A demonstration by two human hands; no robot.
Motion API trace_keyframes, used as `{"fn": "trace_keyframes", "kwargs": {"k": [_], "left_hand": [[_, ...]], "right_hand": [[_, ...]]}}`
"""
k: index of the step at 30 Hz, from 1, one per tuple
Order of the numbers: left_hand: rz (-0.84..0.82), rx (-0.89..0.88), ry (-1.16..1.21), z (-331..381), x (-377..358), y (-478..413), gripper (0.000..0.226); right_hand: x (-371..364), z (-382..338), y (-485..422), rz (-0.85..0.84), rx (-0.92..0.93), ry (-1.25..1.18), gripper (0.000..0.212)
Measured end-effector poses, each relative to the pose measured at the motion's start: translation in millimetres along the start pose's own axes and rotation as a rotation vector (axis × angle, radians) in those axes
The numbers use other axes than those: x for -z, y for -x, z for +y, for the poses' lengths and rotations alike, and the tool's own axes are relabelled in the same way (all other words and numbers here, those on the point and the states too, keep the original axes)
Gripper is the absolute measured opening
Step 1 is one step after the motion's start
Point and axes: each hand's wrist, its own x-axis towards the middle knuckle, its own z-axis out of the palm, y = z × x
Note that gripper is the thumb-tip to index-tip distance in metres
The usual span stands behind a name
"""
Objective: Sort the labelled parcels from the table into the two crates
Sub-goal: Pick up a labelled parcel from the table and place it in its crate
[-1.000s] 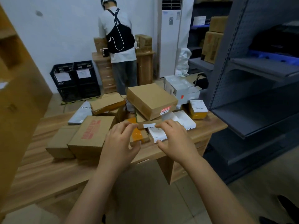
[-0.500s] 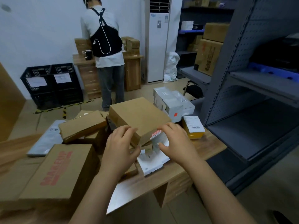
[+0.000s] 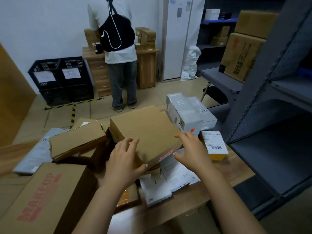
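1. A storeroom with a white back wall and a tiled floor; a wooden table crowded with parcels runs across the foreground.
2. Far left on the table, a grey poly mailer lies flat behind a long carton printed MAKEUP.
3. Against the back wall stand two black crates side by side, each with a white paper sheet on its front.
4. A flat cardboard box rests tilted on other parcels, just left of the pile's middle.
5. A person with a black sling bag stands with their back turned at a wooden desk.
6. The left hand cups the near left corner of the large cardboard box: thumb at its lower near edge, fingers bent over the top. Whether they clamp it cannot be told.
7. That box sits tilted atop the pile, with a red label on its near side.
8. White padded mailers lie beneath it.
9. The right hand is spread wide with nearly straight fingers at the box's right corner, thumb beside the labelled side, holding nothing.
10. White boxes stand behind, and a yellow box with a barcode label lies just right of the hand.
11. Grey metal shelving fills the right.
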Motion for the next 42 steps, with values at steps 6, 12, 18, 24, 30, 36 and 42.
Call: {"fn": "trace_keyframes", "kwargs": {"k": [6,12,18,24,30,36,42], "left_hand": [[-0.072,0.227,-0.069,7,-30,-10,0.107],[-0.036,0.425,-0.044,24,-53,-17,0.111],[0.007,0.549,0.008,29,-71,-20,0.119],[0.079,0.569,0.165,31,-76,-19,0.128],[0.195,0.589,0.234,29,-82,-12,0.129],[0.293,0.533,0.266,35,-70,-3,0.125],[0.476,0.444,0.314,27,-35,10,0.124]], "right_hand": [[-16,44,-43,-0.172,0.013,-0.029,0.071],[-28,76,-78,-0.303,0.120,-0.024,0.077],[-40,97,-99,-0.371,0.192,-0.070,0.091],[-52,108,-109,-0.450,0.184,-0.180,0.111],[-56,106,-100,-0.356,0.225,-0.300,0.104],[-42,96,-88,-0.250,0.267,-0.307,0.098],[-18,57,-78,-0.087,0.325,-0.323,0.096]]}}
